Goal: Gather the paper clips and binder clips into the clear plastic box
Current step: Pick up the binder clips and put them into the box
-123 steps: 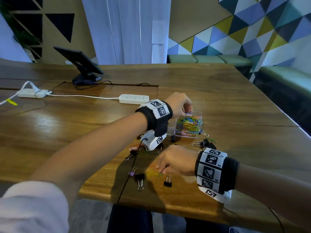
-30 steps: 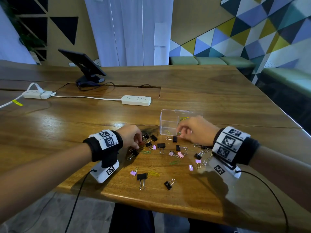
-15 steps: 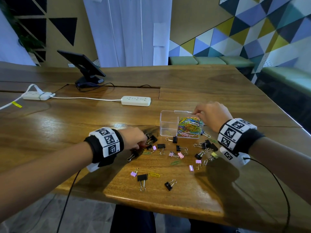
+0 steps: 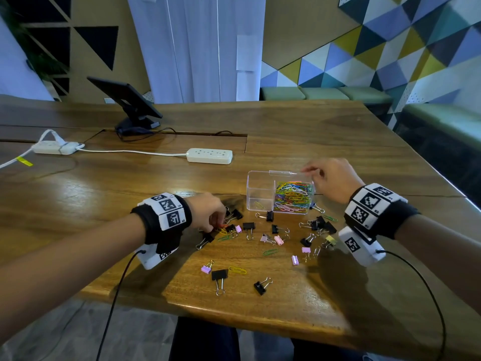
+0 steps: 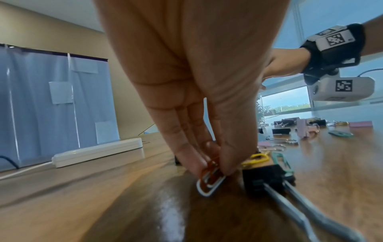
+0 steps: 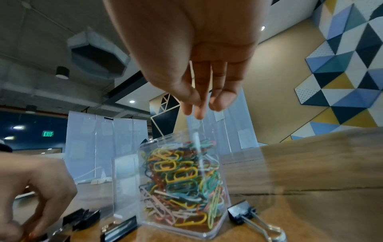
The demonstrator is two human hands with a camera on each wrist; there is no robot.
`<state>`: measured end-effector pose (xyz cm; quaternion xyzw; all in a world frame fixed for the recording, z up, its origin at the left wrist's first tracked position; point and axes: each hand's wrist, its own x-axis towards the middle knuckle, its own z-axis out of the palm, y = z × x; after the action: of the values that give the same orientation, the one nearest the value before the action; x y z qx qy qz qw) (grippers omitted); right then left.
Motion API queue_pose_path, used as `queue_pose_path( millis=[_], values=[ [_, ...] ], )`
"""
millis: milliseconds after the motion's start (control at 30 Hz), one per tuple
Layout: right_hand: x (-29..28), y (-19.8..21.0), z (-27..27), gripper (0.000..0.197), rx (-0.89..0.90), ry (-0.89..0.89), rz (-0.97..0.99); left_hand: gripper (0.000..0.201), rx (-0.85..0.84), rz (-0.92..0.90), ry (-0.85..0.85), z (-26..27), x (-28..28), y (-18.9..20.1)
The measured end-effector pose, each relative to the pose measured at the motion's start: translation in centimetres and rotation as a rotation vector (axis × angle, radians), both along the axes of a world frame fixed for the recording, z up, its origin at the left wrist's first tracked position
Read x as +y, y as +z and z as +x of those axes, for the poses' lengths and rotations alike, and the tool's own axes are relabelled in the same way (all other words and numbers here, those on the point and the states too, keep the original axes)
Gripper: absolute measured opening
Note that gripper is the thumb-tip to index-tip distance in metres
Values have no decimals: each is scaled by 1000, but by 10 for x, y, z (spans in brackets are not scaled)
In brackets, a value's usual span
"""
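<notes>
From the head view, the clear plastic box (image 4: 279, 192) stands on the wooden table (image 4: 338, 142), its right half packed with colored paper clips (image 4: 292, 196) and its left half nearly bare, with 1 yellowish clip at the bottom. The right hand (image 4: 330, 181) is raised over the box's right rim, fingers relaxed and pointing down with nothing seen in them. The left hand (image 4: 208, 214) is down on the table left of the box, fingertips pinched together at a small cluster of clips. Loose binder clips (image 4: 250, 227), black, pink and 1 yellow, lie scattered in front of the box, with a few stray paper clips among them. Farther back sit a white power strip (image 4: 209, 155) and a tablet on a stand (image 4: 125, 100).

From the left wrist, thumb and fingers (image 5: 230, 157) pinch an orange clip and a white clip (image 5: 210, 181) together at the table surface. A black binder clip (image 5: 267, 178) lies just right of them, its wire handles toward the camera, with a yellow and a green clip just beyond.

From the right wrist, the fingers (image 6: 199, 108) hang loosely straight above the open box (image 6: 126, 183), holding nothing. Binder clips lie against the box's base on both sides.
</notes>
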<state>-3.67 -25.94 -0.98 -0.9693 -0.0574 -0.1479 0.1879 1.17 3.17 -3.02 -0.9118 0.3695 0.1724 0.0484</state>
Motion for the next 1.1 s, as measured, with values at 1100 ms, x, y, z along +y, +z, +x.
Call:
queue_pose_path(
  millis=[1100],
  values=[
    [-25,-4,-18,13,380,-139,-30,6,-168,-566,-47,5,-116,54]
  ],
)
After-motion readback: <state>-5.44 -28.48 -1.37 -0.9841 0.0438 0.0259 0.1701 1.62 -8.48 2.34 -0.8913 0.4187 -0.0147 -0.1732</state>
